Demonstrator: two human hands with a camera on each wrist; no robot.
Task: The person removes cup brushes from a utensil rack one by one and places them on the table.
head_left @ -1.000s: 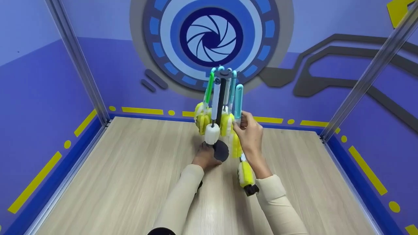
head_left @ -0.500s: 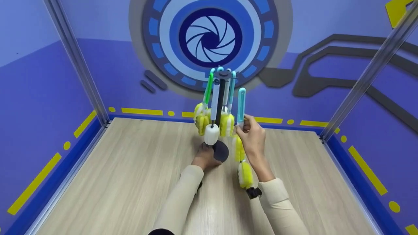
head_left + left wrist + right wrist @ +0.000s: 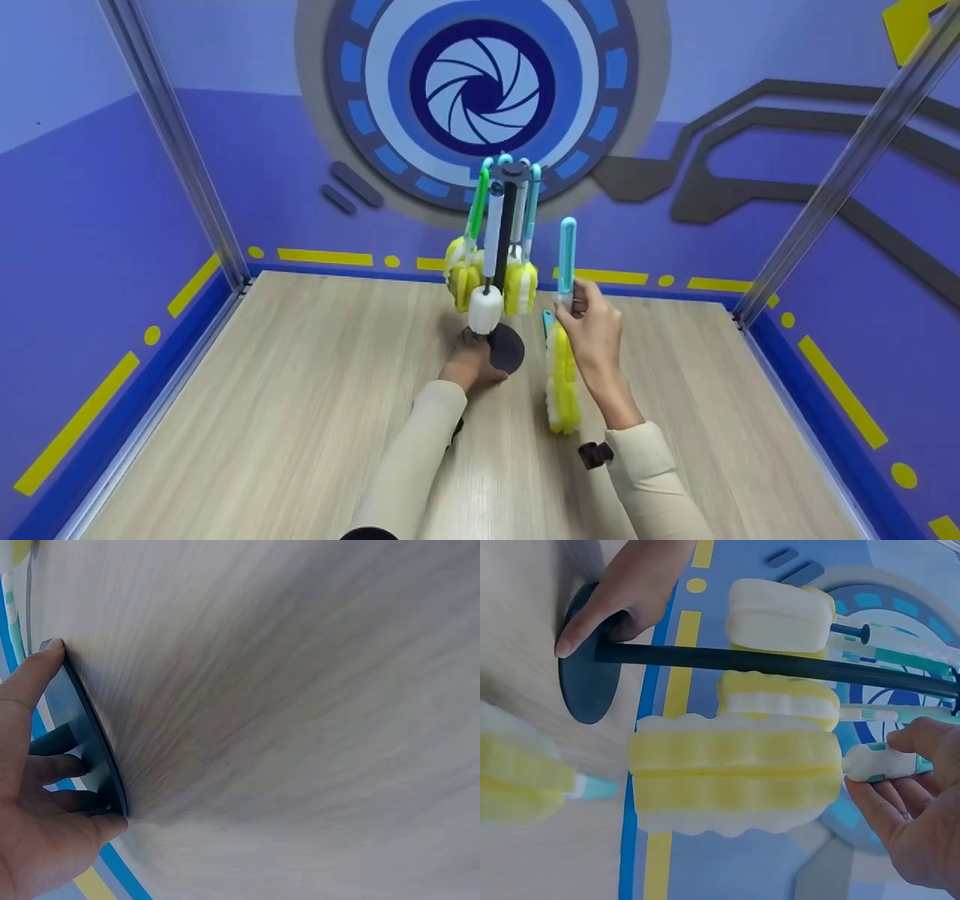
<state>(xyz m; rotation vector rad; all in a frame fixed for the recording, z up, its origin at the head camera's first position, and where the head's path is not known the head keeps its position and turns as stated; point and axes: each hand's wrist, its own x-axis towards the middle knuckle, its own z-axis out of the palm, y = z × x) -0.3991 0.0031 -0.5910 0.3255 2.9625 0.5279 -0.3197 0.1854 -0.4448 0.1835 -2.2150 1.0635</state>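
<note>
My right hand (image 3: 596,330) pinches a sponge bottle brush by the lower end of its light-blue handle (image 3: 568,255), held upright to the right of a black stand (image 3: 509,232). Its yellow-and-white sponge head (image 3: 735,772) hangs below the fingers, apart from the pole in the right wrist view. Down at the stand's round base (image 3: 507,349), my left hand (image 3: 474,360) grips the rim, thumb and little finger at opposite edges in the left wrist view. Several other brushes hang from the stand's top, among them one with a white head (image 3: 486,309) and one with a yellow head (image 3: 520,289).
Another yellow-and-white sponge brush (image 3: 563,411) lies on the wooden table (image 3: 315,405), below the held one. Blue printed panels (image 3: 240,172) with metal corner posts (image 3: 847,150) close in the back and sides.
My right hand has moved down and to the right with the brush, away from the stand. A second handle tip now shows behind the held sponge. My left hand stays on the base.
</note>
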